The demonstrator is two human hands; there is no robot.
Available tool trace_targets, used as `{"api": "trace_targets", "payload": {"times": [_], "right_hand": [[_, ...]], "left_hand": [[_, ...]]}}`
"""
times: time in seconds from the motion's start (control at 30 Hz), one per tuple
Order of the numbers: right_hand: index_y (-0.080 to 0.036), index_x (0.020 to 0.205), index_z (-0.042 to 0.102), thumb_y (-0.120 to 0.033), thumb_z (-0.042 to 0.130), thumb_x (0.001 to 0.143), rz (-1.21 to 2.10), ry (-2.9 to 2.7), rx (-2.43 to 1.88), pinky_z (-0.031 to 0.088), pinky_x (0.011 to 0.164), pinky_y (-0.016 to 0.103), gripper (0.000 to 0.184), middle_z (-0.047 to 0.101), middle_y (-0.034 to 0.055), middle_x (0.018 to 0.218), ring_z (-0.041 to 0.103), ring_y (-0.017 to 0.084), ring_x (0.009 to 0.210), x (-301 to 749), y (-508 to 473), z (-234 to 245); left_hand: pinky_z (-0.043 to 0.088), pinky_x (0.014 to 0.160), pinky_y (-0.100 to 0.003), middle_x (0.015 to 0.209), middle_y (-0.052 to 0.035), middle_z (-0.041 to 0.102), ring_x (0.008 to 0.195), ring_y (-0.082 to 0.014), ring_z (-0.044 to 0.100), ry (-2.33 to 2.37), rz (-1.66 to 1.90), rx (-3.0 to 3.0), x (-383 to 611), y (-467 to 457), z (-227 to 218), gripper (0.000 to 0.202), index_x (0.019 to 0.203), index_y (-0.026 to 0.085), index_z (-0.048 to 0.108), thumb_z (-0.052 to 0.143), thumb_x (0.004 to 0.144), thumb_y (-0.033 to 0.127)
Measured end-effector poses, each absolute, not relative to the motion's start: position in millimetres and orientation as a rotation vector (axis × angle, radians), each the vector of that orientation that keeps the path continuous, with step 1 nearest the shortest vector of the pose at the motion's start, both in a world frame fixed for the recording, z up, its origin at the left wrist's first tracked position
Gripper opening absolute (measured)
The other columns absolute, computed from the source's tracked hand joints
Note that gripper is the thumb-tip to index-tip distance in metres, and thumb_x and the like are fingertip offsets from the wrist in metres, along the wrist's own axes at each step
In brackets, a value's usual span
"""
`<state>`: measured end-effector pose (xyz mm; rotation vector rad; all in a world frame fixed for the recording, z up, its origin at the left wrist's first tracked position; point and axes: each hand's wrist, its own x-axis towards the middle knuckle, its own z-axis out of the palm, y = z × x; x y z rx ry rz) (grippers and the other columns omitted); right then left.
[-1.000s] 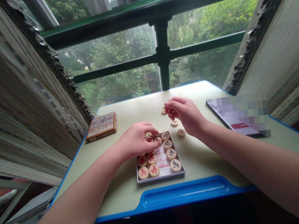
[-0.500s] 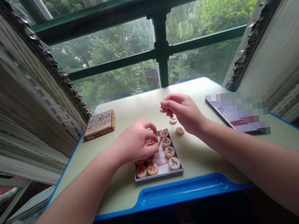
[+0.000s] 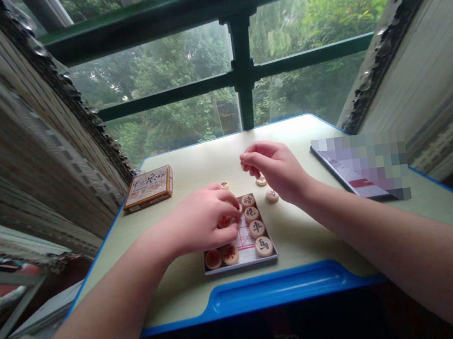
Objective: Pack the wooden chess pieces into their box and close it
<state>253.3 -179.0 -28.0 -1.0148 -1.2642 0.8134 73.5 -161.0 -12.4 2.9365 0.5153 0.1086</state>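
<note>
My left hand [image 3: 199, 219] is curled over the shallow cardboard box [image 3: 242, 263], which holds Chinese chess pieces. Its fingertips close on a pale chess piece, mostly hidden, near the box's far end. Red-marked pieces [image 3: 230, 254] line the box's left side, partly under the hand. Black-marked pieces [image 3: 257, 228] form a column on the right. My right hand [image 3: 273, 166] hovers above the table beyond the box, thumb and fingers pinched, with a small pale edge of a chess piece at the tips. Below it lie two loose pieces [image 3: 272, 195]. Another piece [image 3: 224, 185] shows just past my left fingers.
A brown printed box [image 3: 148, 189] lies at the table's left. A dark-edged flat item [image 3: 351, 176], partly blurred, lies at the right. The table [image 3: 177, 302] has a blue rim and a moulded front tray [image 3: 278, 287]. Curtains flank the window behind.
My left hand has shifted slightly toward me, and a piece beyond its fingers shows more fully. My right hand has moved a little left, still pinched.
</note>
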Motion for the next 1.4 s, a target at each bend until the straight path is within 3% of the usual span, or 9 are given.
{"api": "trace_targets", "payload": {"times": [0.53,0.83,1.1,1.4], "right_hand": [[-0.016,0.062,0.056,-0.025,0.058,0.074,0.819,-1.314,-0.972,0.041,0.054,0.024,0.015,0.055,-0.002,0.057,0.049,0.009,0.055,254.2,-179.4,-25.1],[-0.016,0.061,0.057,-0.024,0.059,0.071,0.874,-1.239,-0.986,0.034,0.045,0.021,0.013,0.057,-0.001,0.056,0.046,0.007,0.05,256.7,-176.1,-26.7],[-0.016,0.061,0.058,-0.024,0.059,0.07,0.864,-1.23,-0.997,0.033,0.045,0.021,0.013,0.057,-0.0009,0.056,0.046,0.007,0.05,256.7,-176.3,-26.0],[-0.016,0.061,0.058,-0.025,0.059,0.07,0.847,-1.249,-1.004,0.034,0.046,0.021,0.013,0.057,-0.0013,0.056,0.046,0.008,0.05,256.8,-176.0,-26.0]], "left_hand": [[0.043,0.077,-0.031,0.094,-0.0041,0.068,0.083,-0.0176,0.055,0.5,0.138,2.975,74.3,-160.6,-15.7,0.02,0.082,0.019,0.071,0.052,0.084,0.026],[0.044,0.074,-0.031,0.092,-0.0066,0.069,0.08,-0.0173,0.055,0.532,0.336,2.954,71.3,-156.4,-18.9,0.027,0.074,0.016,0.069,0.049,0.087,0.03],[0.044,0.078,-0.03,0.084,-0.0043,0.07,0.079,-0.0161,0.057,0.513,0.196,2.926,74.3,-158.2,-16.6,0.022,0.075,0.018,0.07,0.055,0.084,0.031],[0.045,0.072,-0.029,0.086,-0.0061,0.069,0.08,-0.0171,0.057,0.519,0.204,2.917,73.1,-157.0,-18.6,0.024,0.077,0.018,0.071,0.055,0.084,0.034]]}}
